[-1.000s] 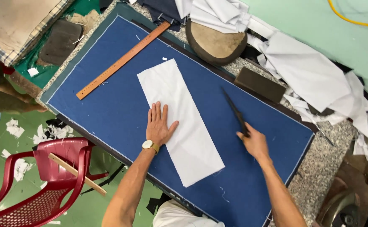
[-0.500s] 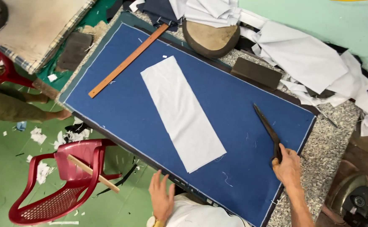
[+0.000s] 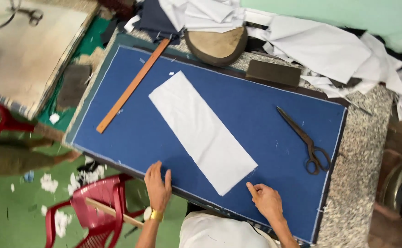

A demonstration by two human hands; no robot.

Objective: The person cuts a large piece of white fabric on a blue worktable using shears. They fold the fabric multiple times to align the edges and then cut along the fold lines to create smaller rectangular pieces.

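Left hand: my left hand [image 3: 158, 187] lies flat, fingers spread wide and holding nothing, palm down on the near edge of the blue surface [image 3: 118, 128]
Right hand: my right hand [image 3: 266, 200] rests empty on the same blue cloth, fingers loosely curled, one fingertip pointing at the near corner of the white fabric piece [image 3: 201, 131]
White fabric piece: a long rectangle lying flat and slantwise, between my two hands and running away from them; its near corner sits just beside my right hand, apart from my left
Scissors: dark scissors [image 3: 304, 140] lie closed on the blue cloth, beyond my right hand and off to its right, well apart from it
Wooden ruler: a long orange-brown ruler [image 3: 132, 86] lies slantwise far beyond my left hand, near the far left edge of the surface
Far edge: a rounded brown pad [image 3: 216, 45] and a dark flat block [image 3: 273, 73] sit past the fabric, with a heap of white cloth [image 3: 325, 46] behind them
In the way: I see nothing lying between either hand and the fabric piece, only bare blue cloth
Left of my left hand: a red plastic chair [image 3: 90, 209] stands on the green floor [image 3: 8, 216] with a wooden stick [image 3: 111, 211] across it and white scraps scattered around
Right of my right hand: the speckled stone edge [image 3: 362, 160] of the surface shows past the blue cloth
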